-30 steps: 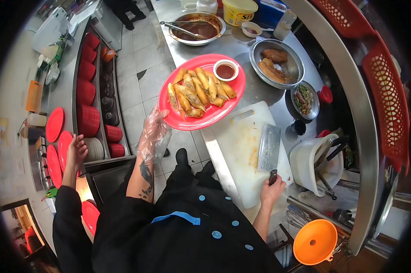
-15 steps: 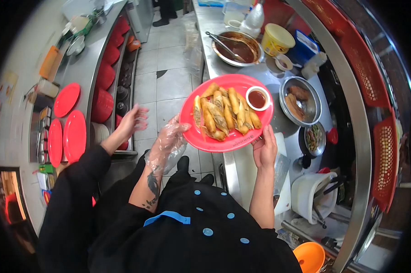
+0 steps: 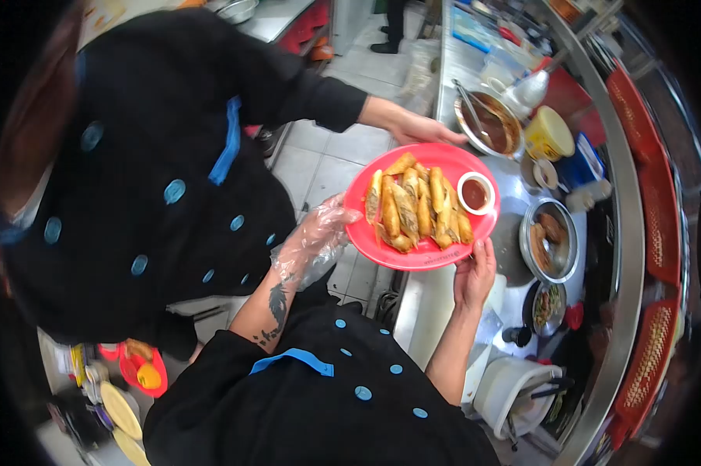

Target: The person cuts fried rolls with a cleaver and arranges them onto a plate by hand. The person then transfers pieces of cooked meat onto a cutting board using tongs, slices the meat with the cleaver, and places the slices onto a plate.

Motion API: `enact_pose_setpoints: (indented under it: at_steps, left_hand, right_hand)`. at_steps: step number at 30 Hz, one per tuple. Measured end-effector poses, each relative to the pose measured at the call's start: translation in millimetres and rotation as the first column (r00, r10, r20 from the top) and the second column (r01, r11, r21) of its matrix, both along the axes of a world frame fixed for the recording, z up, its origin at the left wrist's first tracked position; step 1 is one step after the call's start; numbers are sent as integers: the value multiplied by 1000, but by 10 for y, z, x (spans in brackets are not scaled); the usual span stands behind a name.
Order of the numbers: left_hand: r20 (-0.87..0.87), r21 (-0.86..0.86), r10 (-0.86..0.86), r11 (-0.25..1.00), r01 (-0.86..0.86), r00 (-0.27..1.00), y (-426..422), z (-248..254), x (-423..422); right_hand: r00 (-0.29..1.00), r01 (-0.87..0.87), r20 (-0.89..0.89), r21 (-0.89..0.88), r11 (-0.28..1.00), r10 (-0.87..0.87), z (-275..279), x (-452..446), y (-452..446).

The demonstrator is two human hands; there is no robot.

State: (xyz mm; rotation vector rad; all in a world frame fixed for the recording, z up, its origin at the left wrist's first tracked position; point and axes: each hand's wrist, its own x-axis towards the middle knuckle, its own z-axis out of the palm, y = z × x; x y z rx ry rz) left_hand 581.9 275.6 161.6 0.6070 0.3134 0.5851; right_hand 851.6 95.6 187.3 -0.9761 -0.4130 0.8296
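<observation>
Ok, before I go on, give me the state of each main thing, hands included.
Plate: loaded, held in both hands.
Rolls: golden-brown, piled on the plate.
Cup: holds red-brown sauce, on the plate.
Left hand: gloved, grip on plate rim.
Right hand: bare, grip on plate rim.
Co-worker's hand: at the far rim; contact unclear.
Sauce bowl: uncovered, tongs in it.
Meat bowl: uncovered, meat inside.

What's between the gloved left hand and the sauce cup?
The fried rolls, heaped on the red plate. Head view shows them between the left hand at one rim and the sauce cup near the other.
</observation>
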Motion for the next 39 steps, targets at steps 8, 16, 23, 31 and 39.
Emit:
enact_pose_setpoints:
  at_steps: [8, 16, 23, 31, 39]
  left_hand:
    - [-272, -60, 133, 986, -154, 953, -67, 488, -243]
    - [-83, -211, -229, 955, 207, 970, -81, 24, -1616]
    - [-914, 131, -133, 798, 588, 384, -1125, -372, -1687]
    - [-644, 742, 156, -114, 661, 749, -1009, 320, 14]
    - [-543, 729, 164, -396, 559, 824, -466, 51, 1780]
  right_hand:
    - [999, -20, -32, -18, 1000, 19, 187, -260, 22]
    - [995, 86, -51, 48, 995, -84, 797, -1884, 421]
    - [988, -139, 85, 155, 978, 127, 1076, -2853, 173]
    - [506, 862, 855, -496, -104, 118, -77, -1743, -2315]
    - [889, 458, 427, -844, 280, -167, 467, -1464, -2713]
